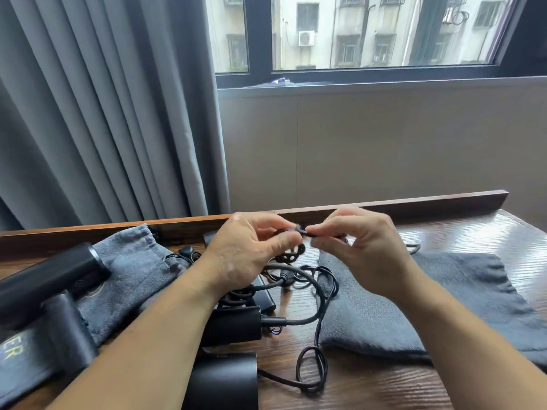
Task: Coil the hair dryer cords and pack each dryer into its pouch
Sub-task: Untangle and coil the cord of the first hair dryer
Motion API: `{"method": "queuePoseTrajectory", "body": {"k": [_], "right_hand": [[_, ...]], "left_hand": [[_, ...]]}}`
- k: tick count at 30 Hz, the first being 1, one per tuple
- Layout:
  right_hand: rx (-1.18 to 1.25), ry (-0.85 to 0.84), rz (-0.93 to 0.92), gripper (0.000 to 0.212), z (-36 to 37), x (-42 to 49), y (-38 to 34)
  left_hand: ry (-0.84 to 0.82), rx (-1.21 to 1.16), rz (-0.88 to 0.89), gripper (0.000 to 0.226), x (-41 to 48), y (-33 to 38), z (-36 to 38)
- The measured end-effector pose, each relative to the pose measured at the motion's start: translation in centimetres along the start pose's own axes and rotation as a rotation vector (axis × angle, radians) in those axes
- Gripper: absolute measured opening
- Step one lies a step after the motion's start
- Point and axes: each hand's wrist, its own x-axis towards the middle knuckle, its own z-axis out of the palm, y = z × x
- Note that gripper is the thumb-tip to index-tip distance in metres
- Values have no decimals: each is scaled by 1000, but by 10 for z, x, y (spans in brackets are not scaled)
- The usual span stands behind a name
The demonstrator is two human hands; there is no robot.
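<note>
Grey pleated curtain (103, 113) fills the left of the view, beside a dark-framed window (370, 34) that faces pale apartment blocks. Below them runs a brown wooden table (461, 232) with a raised back edge.

On its right lies a dark grey fabric pouch (429, 306), flat and rumpled. On its left lies a blue-grey fabric drawstring pouch (133, 270). Across that left pouch rests a black cylindrical hair dryer (50, 279), its handle pointing toward the near edge. A second black hair dryer (231, 324) sits at the near centre, partly hidden by the left forearm.

From it a black rubber power cord (302, 321) trails loose over the wood between the two pouches, uncoiled, with one small loop near the front.

Above the far middle of the table the left hand (248, 253) and the right hand (364, 247) meet. Each has thumb and curled fingers pinching a thin black strand (302, 231) stretched between them. A knotted or braided length of it hangs under the left hand.

Pale letters "ER" (9, 350) show on the left pouch at the frame's edge; the rest of the word is cut off
</note>
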Motion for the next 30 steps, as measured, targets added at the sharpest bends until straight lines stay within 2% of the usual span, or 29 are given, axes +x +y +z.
{"method": "queuePoseTrajectory", "body": {"k": [2, 5, 7, 11, 14, 17, 19, 22, 24, 26, 30], "right_hand": [[71, -4, 68, 27, 7, 1, -7], [157, -24, 136, 40, 9, 2, -9], [182, -108, 122, 33, 11, 2, -7], [270, -241, 186, 13, 11, 2, -5], [283, -237, 178, 6, 7, 2, -1], [413, -221, 188, 6, 2, 1, 4], [475, -221, 200, 5, 0, 1, 6], [488, -237, 219, 5, 0, 1, 9], [483, -264, 242, 4, 0, 1, 9], [465, -292, 252, 4, 1, 0, 8], [404, -293, 256, 6, 7, -3, 3]], "left_hand": [[-58, 55, 26, 18, -1, 1, 2], [-42, 80, 33, 22, -2, 0, -2], [-20, 62, 14, 17, -2, 0, -3], [11, -7, -42, 22, -2, 3, -4], [60, -149, -79, 24, -2, 3, -3], [140, -364, -117, 21, 0, 5, -1], [198, -416, -140, 19, 2, 4, -1], [188, -97, -72, 15, 2, -4, -1], [59, 36, 49, 34, 0, -5, 1], [-66, 114, 160, 40, -2, -1, 5], [4, 262, 257, 17, 0, 1, 5]]}}
